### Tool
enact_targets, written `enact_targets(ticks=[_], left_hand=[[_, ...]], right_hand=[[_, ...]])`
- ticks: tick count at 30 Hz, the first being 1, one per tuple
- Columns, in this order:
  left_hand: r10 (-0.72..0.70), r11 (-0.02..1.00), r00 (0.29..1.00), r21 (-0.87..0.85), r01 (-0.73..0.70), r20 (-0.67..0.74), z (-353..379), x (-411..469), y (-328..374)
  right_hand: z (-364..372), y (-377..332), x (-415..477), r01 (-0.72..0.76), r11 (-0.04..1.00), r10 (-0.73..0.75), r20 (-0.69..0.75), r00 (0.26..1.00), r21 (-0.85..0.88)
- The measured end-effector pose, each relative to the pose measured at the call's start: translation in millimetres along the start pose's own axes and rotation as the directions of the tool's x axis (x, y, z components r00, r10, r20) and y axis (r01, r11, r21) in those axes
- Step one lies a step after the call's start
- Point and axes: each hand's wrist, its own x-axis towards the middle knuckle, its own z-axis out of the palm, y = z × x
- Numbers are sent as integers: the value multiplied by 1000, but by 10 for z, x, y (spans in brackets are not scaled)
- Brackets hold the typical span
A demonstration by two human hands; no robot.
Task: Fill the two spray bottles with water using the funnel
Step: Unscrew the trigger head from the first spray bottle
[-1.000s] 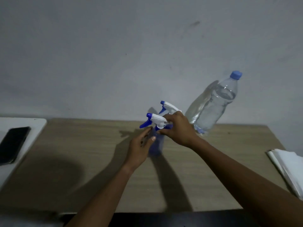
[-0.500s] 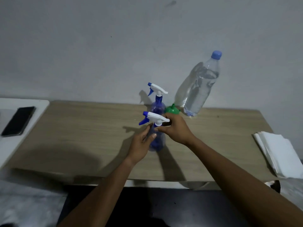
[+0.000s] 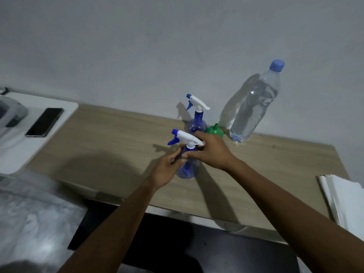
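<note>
A blue spray bottle (image 3: 189,168) with a white and blue trigger head stands near the middle of the wooden table (image 3: 110,146). My left hand (image 3: 167,170) wraps its body from the left. My right hand (image 3: 210,152) grips its neck just under the trigger head. A second blue spray bottle (image 3: 197,119) stands upright behind it, untouched. A green funnel (image 3: 214,131) lies on the table behind my right hand, partly hidden. A large clear water bottle (image 3: 254,107) with a blue cap stands at the back near the wall.
A black phone (image 3: 45,122) lies on a white surface (image 3: 21,150) left of the table. A stack of white papers (image 3: 344,201) sits at the table's right edge. The wall runs close behind the table.
The view has tilted down and back, showing more of the table's front edge. Both hands stay on the near spray bottle, which has hardly moved.
</note>
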Motion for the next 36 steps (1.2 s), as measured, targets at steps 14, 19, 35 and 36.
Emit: enact_targets(ticks=[14, 19, 35, 36], left_hand=[[50, 999, 997, -10, -49, 57, -39, 14, -9], [31, 1000, 999, 0, -31, 36, -39, -16, -6], [79, 997, 995, -17, -79, 61, -23, -32, 18], [70, 997, 996, -13, -70, 52, -28, -31, 4]], right_hand=[[12, 16, -140, 40, 999, -41, 20, 999, 18], [117, -128, -93, -23, 987, 2, -131, 991, -159], [-6, -103, -107, -12, 996, 14, 17, 1000, -91], [45, -115, -97, -19, 991, 14, -35, 999, -132]])
